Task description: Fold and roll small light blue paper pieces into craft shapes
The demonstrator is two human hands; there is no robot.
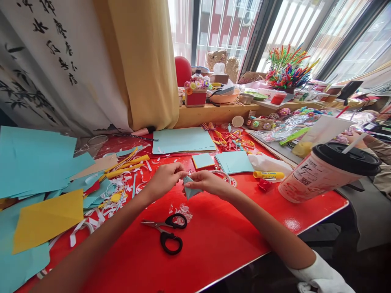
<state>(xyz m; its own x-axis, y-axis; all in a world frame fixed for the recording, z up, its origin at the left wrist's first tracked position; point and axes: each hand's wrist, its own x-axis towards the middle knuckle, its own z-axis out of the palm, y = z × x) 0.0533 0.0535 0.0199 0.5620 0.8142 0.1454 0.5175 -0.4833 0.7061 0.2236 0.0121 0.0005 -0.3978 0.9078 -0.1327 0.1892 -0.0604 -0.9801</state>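
Gripping a folded light-blue paper shape (190,193), the left hand (165,178) pinches its left side, the right hand (212,184) its right.

Pale blue on the folded paper (192,193), likewise on the stack of sheets (183,140). Plain yellow on the loose sheet (49,221). Bright red across the table (220,244), with black on the handles of the scissors (161,229) and grey on the blades (149,223). Pinkish with red mottling on the cup (305,177), black on its lid (342,156). Gold-tan on the curtain (146,61); black characters and bamboo over the white hanging cloth (88,81).
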